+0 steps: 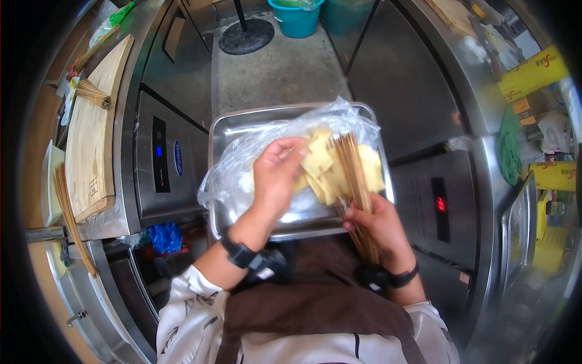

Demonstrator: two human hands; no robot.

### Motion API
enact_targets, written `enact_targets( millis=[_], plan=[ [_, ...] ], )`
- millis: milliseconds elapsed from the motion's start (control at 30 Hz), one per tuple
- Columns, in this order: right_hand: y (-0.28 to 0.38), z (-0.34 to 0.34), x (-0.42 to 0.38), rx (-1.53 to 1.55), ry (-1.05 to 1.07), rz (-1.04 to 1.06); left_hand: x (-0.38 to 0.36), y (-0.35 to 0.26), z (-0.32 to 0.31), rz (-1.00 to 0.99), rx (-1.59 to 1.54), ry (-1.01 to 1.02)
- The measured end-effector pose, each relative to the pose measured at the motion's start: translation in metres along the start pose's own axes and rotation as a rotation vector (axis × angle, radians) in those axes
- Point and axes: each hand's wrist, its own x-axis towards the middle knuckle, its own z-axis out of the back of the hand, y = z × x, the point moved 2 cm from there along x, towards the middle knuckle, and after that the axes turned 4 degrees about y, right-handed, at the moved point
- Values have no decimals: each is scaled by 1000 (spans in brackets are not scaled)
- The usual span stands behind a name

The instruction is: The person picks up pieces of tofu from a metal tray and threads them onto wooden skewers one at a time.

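Note:
My right hand [382, 227] is wrapped round a thick bundle of bamboo skewers [351, 161], held upright and slanting over the tray's right half. My left hand [276, 173] has its thumb and fingers pinched at the edge of a flat yellow piece [317, 159]. More thin yellow pieces [371, 170] lie heaped beneath and beside the skewers; their exact kind is not clear. They rest on a crumpled clear plastic bag [233, 167] inside a steel tray [285, 111] in front of my apron. Skewers and fingers hide part of the heap.
Steel refrigerated cabinets [418, 79] flank me on both sides. On the left counter are a wooden board [91, 139], a small skewer bundle [93, 94] and longer skewers [70, 212]. Ahead stand a teal bucket [297, 18] and a round black base [247, 37]. A green cloth [509, 145] hangs at right.

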Motion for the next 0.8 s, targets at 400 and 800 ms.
enact_targets(
  millis=[400, 800],
  plan=[
    [1, 0, -1, 27, -12, -9, -20, 13, -13, -51, 35, 85],
    [2, 0, -1, 40, -6, -2, -32, 33, -21, 51, 55, 195]
  ],
)
